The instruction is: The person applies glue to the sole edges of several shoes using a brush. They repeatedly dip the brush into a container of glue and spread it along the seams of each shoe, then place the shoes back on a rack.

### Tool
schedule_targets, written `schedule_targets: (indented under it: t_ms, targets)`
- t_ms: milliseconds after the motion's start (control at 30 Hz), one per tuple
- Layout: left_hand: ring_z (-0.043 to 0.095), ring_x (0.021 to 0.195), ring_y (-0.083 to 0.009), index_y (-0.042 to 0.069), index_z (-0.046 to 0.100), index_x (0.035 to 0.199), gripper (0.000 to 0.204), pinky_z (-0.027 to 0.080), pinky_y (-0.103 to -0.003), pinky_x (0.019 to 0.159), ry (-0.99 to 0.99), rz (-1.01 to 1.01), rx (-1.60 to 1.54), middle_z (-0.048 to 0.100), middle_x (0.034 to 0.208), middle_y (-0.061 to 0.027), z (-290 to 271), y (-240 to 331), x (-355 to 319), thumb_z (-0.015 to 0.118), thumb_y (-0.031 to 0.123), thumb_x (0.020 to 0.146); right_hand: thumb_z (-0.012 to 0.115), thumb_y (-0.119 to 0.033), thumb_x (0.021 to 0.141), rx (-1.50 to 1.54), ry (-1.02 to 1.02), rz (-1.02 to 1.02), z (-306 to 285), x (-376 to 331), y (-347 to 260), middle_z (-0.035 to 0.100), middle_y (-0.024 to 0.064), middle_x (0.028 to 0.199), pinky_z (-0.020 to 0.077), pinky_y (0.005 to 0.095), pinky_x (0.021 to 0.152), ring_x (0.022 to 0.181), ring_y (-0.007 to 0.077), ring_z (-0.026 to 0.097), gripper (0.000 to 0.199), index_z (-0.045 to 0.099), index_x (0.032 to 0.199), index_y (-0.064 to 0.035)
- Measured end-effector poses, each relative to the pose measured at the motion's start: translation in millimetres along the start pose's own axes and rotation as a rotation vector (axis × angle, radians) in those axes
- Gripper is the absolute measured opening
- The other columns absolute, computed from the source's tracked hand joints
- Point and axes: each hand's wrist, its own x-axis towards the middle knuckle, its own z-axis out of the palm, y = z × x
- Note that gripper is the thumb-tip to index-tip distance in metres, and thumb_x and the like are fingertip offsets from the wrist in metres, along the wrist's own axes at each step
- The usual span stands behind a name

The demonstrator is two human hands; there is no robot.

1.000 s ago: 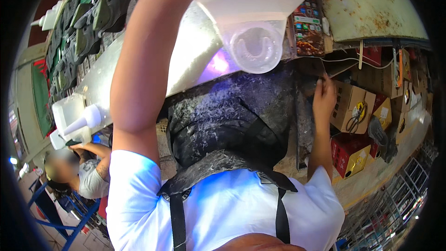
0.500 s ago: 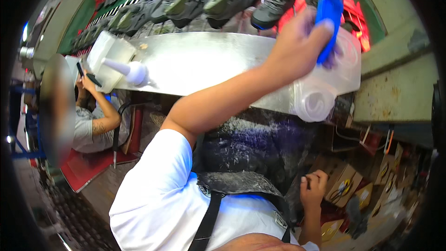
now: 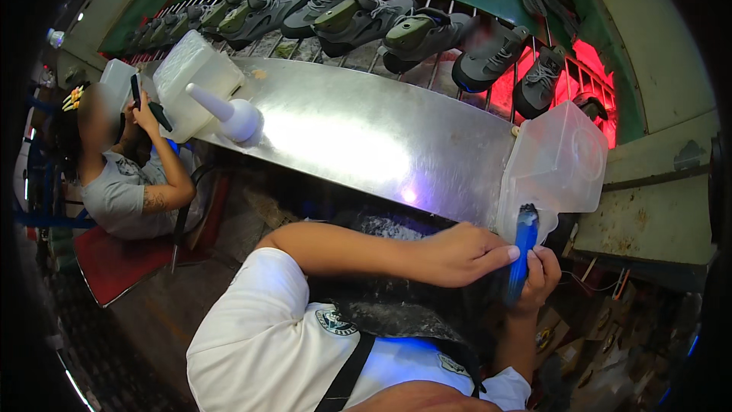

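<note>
A blue brush [image 3: 520,255] with a dark, ragged bristle tip stands nearly upright, tip up, in front of the right end of the metal shelf. My left hand [image 3: 465,254] reaches across from the left, its thumb and fingers closed against the brush's side. From below, my right hand [image 3: 538,281] grips the handle between thumb and fingers. Just behind the brush sits a translucent plastic container [image 3: 560,156], with a round clear tub partly hidden beside it.
A shiny metal shelf [image 3: 335,126] bears a white nozzle bottle [image 3: 238,118] and a plastic box [image 3: 187,80]. Grey shoes [image 3: 362,27] line a rack behind, with red-lit bars at right. At left a seated person [image 3: 130,183] holds a phone. Cardboard boxes lie low at right.
My left hand has come down from above the plastic container with the blue brush. My right hand, empty before, has risen and closed on the handle. The view has shifted.
</note>
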Motion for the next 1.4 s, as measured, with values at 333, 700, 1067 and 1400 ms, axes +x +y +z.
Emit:
schedule_targets:
  t_ms: [333,700,1067,1400]
  targets:
    - [0.069,0.107,-0.0366,-0.002,0.06,0.131,0.056,0.053,-0.043,0.096,0.776,0.037,1.119,0.07,0.115,-0.0241,-334.3,-45.8,116.4,0.074,0.024,0.084,0.058,-0.02,0.099,0.373,0.204,0.469,-21.7,-5.6,-7.2,0.059,0.0232,0.095,0.0539,0.0328,0.058,0.067,0.0242,0.062,0.033,0.05,0.117,0.0068]
    - [0.059,0.13,-0.0377,0.014,0.006,0.164,0.088,0.043,-0.058,0.105,0.226,-0.85,1.344,0.056,0.147,-0.017,-422.7,-134.0,230.7,0.054,0.036,0.094,0.056,-0.015,0.095,0.352,0.252,0.475,-24.0,-14.8,-7.0,0.054,0.0333,0.119,0.0505,0.0375,0.058,0.073,0.0284,0.057,0.043,0.05,0.132,0.0057]
    - [0.057,0.125,-0.0434,-0.007,0.023,0.15,0.124,0.047,-0.044,0.108,0.853,-0.153,1.247,0.049,0.141,-0.0327,-352.1,7.6,79.8,0.093,0.051,0.066,0.066,-0.013,0.096,0.905,0.199,1.142,-51.0,10.2,51.8,0.069,0.0188,0.089,0.0506,0.0299,0.051,0.057,0.0188,0.061,0.039,0.054,0.127,0.0081]
    - [0.07,0.096,-0.0232,-0.006,0.053,0.129,0.089,0.059,-0.035,0.087,0.56,0.726,0.558,0.068,0.11,-0.0139,-186.4,40.1,11.6,0.098,0.026,0.058,0.075,-0.012,0.089,0.092,-0.337,0.499,-28.8,24.1,68.1,0.072,0.0097,0.081,0.0528,0.0272,0.063,0.07,0.0087,0.068,0.021,0.071,0.106,0.0004]
